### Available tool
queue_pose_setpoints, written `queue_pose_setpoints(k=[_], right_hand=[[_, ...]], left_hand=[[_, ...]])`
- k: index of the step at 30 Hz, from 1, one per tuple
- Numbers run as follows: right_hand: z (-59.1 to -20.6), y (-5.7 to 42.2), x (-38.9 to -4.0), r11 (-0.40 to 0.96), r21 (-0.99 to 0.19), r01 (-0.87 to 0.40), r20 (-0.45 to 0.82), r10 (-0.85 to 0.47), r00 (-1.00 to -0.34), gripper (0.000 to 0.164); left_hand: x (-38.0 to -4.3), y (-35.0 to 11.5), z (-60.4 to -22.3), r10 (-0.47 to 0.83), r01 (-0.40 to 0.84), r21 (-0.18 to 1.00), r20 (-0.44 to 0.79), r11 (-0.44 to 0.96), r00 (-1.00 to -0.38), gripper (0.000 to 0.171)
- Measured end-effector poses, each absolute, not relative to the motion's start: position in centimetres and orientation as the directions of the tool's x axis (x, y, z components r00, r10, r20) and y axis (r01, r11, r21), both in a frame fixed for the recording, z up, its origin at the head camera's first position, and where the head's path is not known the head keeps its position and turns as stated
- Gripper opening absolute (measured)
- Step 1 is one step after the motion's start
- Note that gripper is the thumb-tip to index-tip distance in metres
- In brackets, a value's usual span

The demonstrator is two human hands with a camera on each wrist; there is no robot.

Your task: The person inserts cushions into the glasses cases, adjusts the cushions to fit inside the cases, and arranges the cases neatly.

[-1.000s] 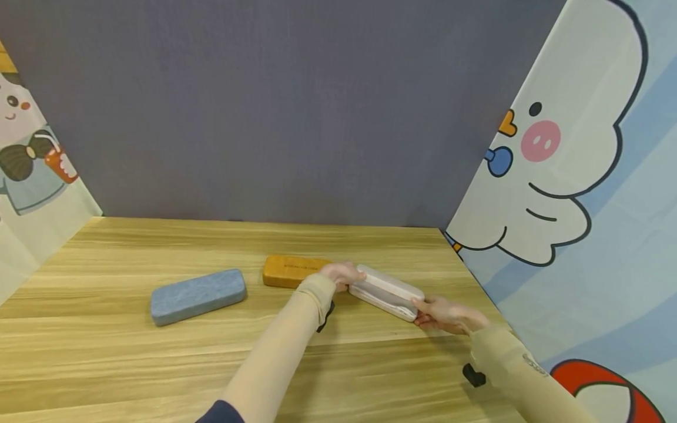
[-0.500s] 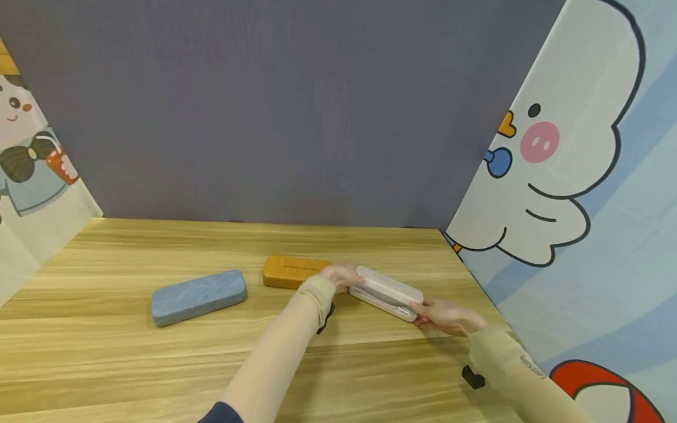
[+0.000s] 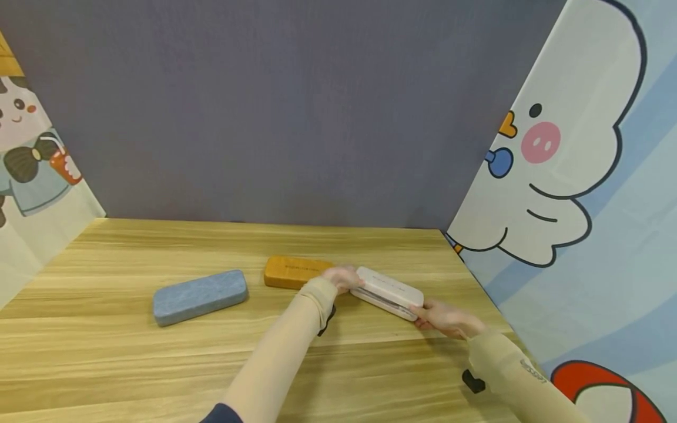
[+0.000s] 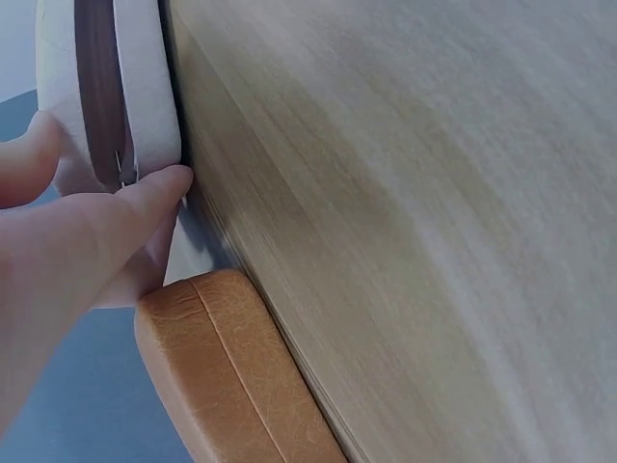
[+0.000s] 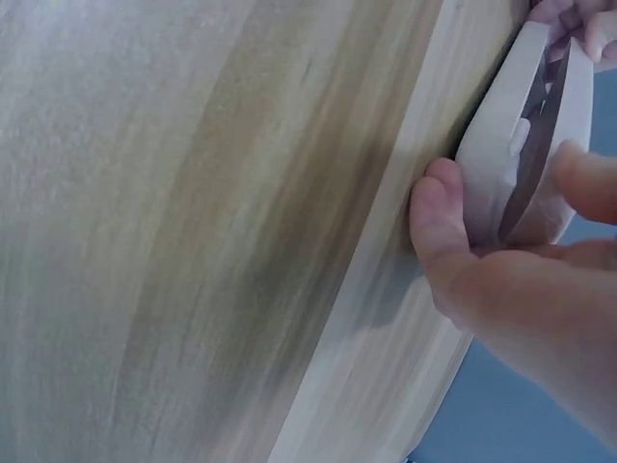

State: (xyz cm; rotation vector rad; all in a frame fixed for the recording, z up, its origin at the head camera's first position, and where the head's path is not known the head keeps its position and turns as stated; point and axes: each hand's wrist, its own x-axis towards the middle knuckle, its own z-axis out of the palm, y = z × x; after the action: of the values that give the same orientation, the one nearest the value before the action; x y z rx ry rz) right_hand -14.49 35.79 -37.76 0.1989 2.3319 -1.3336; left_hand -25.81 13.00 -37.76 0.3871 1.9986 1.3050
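A white glasses case [image 3: 388, 288] lies at a slant on the table, right of the middle in the head view. Its lid is lowered but stands slightly ajar, with a narrow dark gap along the near side. My left hand [image 3: 342, 278] pinches the left end; in the left wrist view its thumb is at one half and a finger at the other. At the opposite end my right hand [image 3: 446, 317] holds the case, thumb on the lid and fingers at the base in the right wrist view. Something pale shows inside the gap [image 5: 521, 137].
An orange-brown glasses case [image 3: 296, 272] lies shut just left of my left hand, which partly covers it. Farther left is a blue case [image 3: 201, 296]. The wooden table [image 3: 132, 364] meets a grey panel [image 3: 275, 117] behind and cartoon-printed sheets at both sides.
The white case's lid has swung down, so its inside, visible a second ago, is now reduced to a thin gap. Both hands stay at the ends of the case.
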Motion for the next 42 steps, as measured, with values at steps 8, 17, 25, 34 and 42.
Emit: queue_pose_setpoints(k=[8,17,25,34,42], right_hand=[[-37.9,35.5,-14.6,0.535,-0.774,0.337,-0.427,-0.05,-0.903,0.035],[-38.0,34.7,-14.8,0.606,-0.729,0.317,-0.419,-0.03,-0.907,0.03],[-37.8,34.4,-15.3,0.602,-0.725,0.334,-0.437,-0.027,-0.899,0.033],[-36.1,33.4,-15.0,0.738,-0.606,0.296,-0.424,0.015,-0.905,0.038],[-33.6,30.2,-15.4,0.909,-0.354,0.218,-0.278,0.121,-0.953,0.068]], left_hand=[[-25.3,12.9,-37.4,0.576,-0.11,0.886,-0.382,0.451,-0.723,0.065],[-25.0,13.3,-37.2,0.527,-0.103,0.883,-0.363,0.457,-0.769,0.062],[-27.9,15.0,-40.9,0.545,-0.044,0.892,-0.314,0.451,-0.778,0.04],[-24.3,13.7,-36.7,0.473,-0.035,0.842,-0.336,0.538,-0.814,0.06],[-23.4,11.6,-34.2,0.523,0.223,0.815,-0.111,0.534,-0.845,0.055]])
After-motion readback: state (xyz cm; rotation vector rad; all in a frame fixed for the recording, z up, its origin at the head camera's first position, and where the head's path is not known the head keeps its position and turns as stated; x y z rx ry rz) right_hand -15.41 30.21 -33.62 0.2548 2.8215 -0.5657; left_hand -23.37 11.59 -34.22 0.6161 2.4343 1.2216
